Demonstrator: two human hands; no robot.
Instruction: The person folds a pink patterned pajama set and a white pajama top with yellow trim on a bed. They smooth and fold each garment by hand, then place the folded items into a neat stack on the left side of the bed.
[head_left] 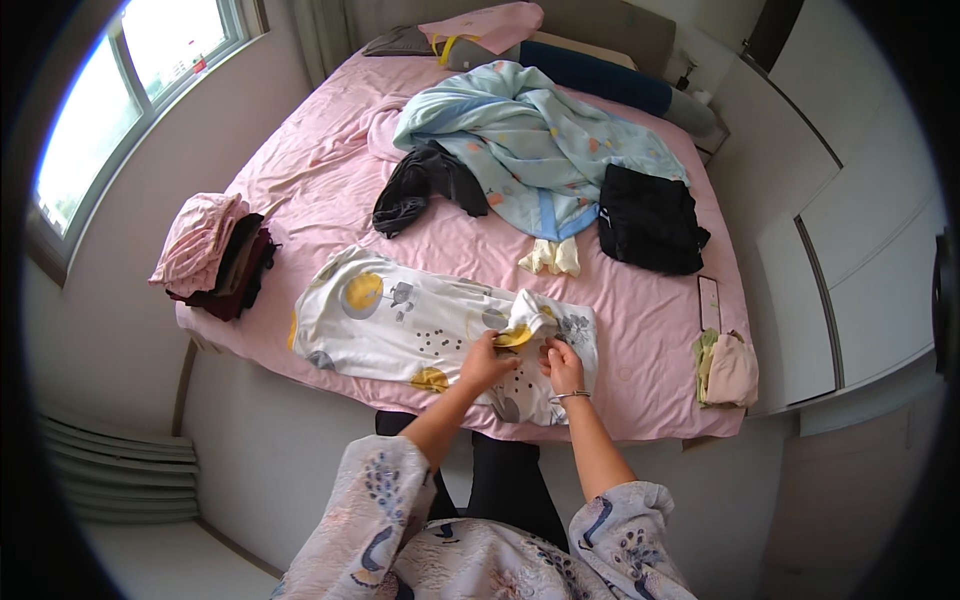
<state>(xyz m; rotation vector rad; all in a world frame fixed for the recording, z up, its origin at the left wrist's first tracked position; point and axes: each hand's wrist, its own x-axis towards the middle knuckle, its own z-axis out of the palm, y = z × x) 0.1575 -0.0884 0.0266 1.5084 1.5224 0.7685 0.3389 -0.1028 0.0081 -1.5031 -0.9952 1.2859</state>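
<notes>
A white garment printed with yellow and grey shapes lies spread flat near the front edge of the bed; its exact kind is hard to tell. Toward its right end a part with a yellow trim is bunched up. My left hand is closed on that yellow-trimmed part. Just to the right, my right hand, with a bracelet at the wrist, is closed with its fingers pinched on the same garment. The fingertips of both hands are partly hidden by the folds.
On the pink bed sheet lie a light blue blanket, dark crumpled clothing, a black folded garment and small cream cloth. Folded clothes are stacked at left; small folded clothes and a phone-like object sit at right.
</notes>
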